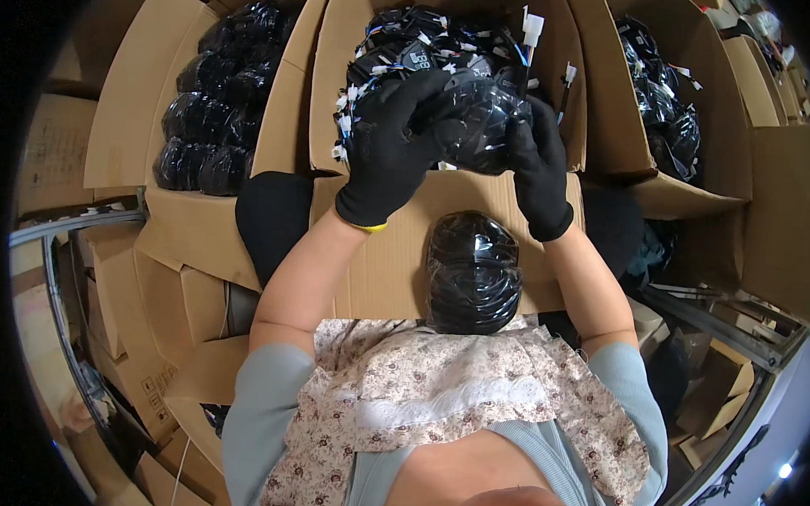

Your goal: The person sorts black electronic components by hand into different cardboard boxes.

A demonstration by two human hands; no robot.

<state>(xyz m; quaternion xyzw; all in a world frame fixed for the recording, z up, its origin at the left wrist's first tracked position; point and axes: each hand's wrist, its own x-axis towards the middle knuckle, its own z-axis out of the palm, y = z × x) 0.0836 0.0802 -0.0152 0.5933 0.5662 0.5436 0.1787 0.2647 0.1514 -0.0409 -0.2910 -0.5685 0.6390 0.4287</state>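
Note:
My left hand [389,150], in a black glove, grips the left side of a rounded black part in clear plastic wrap [483,122]. On its right side my right hand [542,169], gloved the same way, closes around it. Both hold it up over the front of the middle cardboard box. A white connector on thin coloured wires [531,30] stands up just beyond the part; whether it belongs to it I cannot tell. Nearer to me, a glossy black plastic-wrapped bundle [474,273] lies on the cardboard flap [378,261], apart from both hands.
The middle box [330,99] holds many black parts with white plugs and wires [412,52]. To the left, a box contains stacked wrapped black bundles [218,113]. Another box [721,157] at right has wrapped black parts. Metal rails [76,224] and loose cartons flank me.

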